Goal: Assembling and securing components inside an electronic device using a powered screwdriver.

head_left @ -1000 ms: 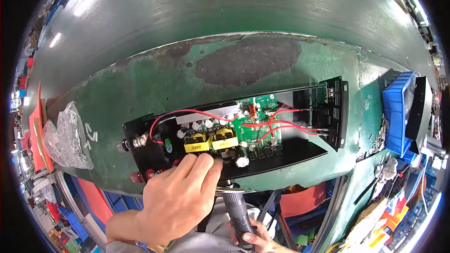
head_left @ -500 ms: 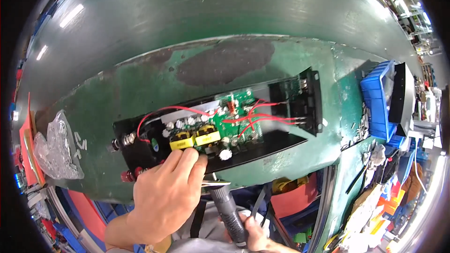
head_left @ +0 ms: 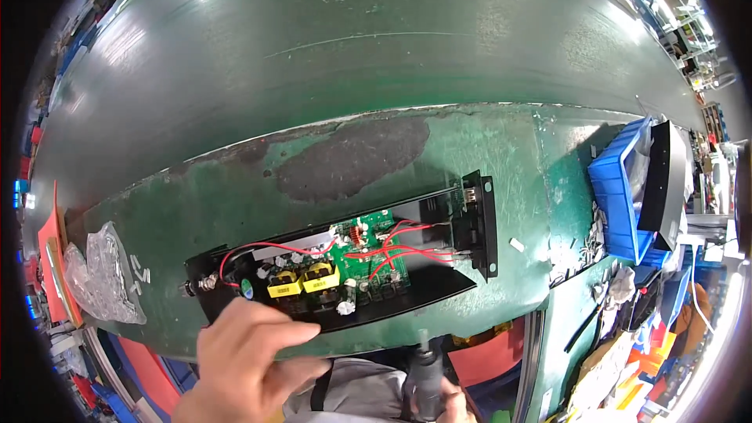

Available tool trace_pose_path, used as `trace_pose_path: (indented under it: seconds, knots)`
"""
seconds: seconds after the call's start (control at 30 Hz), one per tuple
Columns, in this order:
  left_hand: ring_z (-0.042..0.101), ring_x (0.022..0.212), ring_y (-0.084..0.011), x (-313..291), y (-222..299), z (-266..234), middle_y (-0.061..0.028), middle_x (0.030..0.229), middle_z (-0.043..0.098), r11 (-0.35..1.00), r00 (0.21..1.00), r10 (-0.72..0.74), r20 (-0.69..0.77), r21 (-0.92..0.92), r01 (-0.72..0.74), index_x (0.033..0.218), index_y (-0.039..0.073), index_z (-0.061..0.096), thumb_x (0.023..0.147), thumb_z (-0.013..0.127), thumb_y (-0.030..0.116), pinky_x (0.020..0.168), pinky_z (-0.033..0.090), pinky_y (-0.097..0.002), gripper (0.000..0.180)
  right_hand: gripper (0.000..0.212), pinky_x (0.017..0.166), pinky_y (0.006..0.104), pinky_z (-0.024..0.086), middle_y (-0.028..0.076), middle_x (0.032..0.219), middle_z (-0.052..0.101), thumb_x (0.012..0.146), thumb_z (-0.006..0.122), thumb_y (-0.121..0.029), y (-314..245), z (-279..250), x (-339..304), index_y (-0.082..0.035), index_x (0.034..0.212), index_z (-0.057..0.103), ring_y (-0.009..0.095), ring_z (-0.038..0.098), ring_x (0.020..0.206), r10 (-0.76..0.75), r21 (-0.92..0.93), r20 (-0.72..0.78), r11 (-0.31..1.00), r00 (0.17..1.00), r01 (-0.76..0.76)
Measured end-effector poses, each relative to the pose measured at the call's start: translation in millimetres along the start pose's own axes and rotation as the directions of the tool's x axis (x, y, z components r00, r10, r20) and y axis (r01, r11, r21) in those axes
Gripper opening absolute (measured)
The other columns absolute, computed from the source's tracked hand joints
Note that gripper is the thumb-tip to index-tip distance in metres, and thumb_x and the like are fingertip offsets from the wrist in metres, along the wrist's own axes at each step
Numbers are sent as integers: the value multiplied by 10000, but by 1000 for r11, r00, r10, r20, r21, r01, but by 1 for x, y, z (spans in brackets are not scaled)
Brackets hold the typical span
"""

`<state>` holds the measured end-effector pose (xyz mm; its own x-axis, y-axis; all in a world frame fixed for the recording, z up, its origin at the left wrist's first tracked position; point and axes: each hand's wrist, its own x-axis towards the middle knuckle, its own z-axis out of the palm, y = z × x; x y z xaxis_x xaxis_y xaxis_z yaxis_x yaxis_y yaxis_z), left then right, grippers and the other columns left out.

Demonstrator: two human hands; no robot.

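From my end, the lidless black metal case (head_left: 439, 283) with its green circuit board (head_left: 360, 269) lies slightly slanted on the scuffed green bench (head_left: 517, 188). My left hand (head_left: 243, 360) is at its near edge, fingers parted, gripping nothing; whether they touch the case I can't tell. My right hand's (head_left: 454, 405) fingers wrap a black cylindrical screwdriver-like tool (head_left: 427, 384), its tip apart from the case. I judge this a pause between tool contacts; bringing the tip in would call for a steadying left hold.

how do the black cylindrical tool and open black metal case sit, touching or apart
Apart: the head view shows green bench between the tool and the case.
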<state>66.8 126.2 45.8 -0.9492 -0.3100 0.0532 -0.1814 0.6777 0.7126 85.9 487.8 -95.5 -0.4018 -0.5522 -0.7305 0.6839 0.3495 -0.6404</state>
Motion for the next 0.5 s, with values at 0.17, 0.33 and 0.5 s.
trace_pose_path:
  seconds: [0.17,0.33,0.5]
  knots:
    - [527,702,-155,25,19,11,-123,896,593,994,996,-79,-49,-74,75,1007,-18,690,1109,332,323,612,445,-290,506,873,1149,391,379,101,1436,570,975,566,-625,5,-22,13,-36,1587,362,217,532,1303,-178,372,-31,911,983,177]
    - [637,784,-208,42,17,36,-162,948,693,959,989,-146,34,-238,150,1067,-58,687,1054,477,46,671,536,-282,234,1068,912,333,509,63,1159,682,858,366,-913,-20,-7,23,-25,1434,510,182,656,1015,-115,319,-219,930,969,183]
    - [720,920,-200,42,17,46,-146,1043,736,920,958,-246,148,-276,279,1143,-42,693,902,716,-73,785,589,-316,244,861,788,312,495,48,1040,675,958,389,-778,-24,-12,33,-24,1335,565,143,620,872,-276,321,-79,903,958,287]
